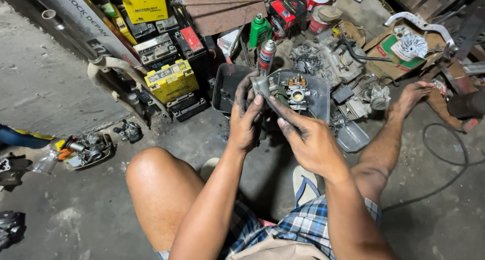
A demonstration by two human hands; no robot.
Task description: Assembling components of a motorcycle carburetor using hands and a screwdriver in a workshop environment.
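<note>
over the tray (pixel 225 88), left hand (pixel 246 121) and right hand (pixel 308 139) are both clamping a carburetor (pixel 283 92): small, rigid metal, likely greasy; gripping the body is looking safest.

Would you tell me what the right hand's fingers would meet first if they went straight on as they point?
The right hand points up-left, so probably the grimy grey metal carburettor part that the left hand grips.

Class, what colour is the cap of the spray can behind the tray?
Red, on the spray can; head view.
</note>
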